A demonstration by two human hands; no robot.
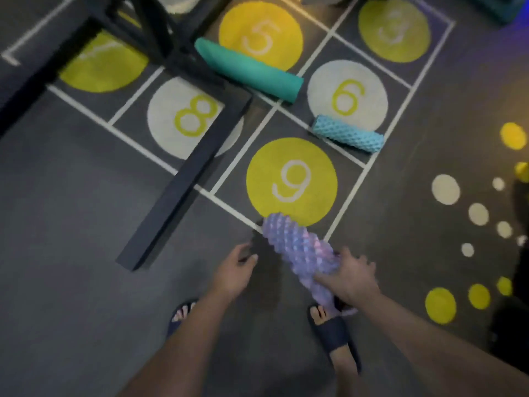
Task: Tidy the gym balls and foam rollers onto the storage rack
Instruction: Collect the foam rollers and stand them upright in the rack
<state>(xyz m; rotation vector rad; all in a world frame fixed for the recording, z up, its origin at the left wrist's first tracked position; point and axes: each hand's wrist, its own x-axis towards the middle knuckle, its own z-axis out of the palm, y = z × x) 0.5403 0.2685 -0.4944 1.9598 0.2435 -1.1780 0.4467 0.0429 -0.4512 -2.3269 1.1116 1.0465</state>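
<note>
A purple knobbly foam roller [297, 247] lies slanted over the near edge of the yellow 9 circle. My right hand [350, 279] grips its near end from above. My left hand [234, 270] hovers just left of the roller with fingers loosely curled and holds nothing. A smooth teal foam roller [249, 70] lies on the floor beside the 5 circle, against the dark rack's foot. A light blue textured roller [347, 133] lies below the 6 circle. The dark metal storage rack [183, 179] stands at upper left, with one base bar reaching toward me.
The floor is dark grey with a numbered grid of yellow and white circles. Small yellow and white dots [445, 189] spread at the right. My feet in dark slides [335, 336] stand below the roller. A teal object [498, 7] sits at the top right corner.
</note>
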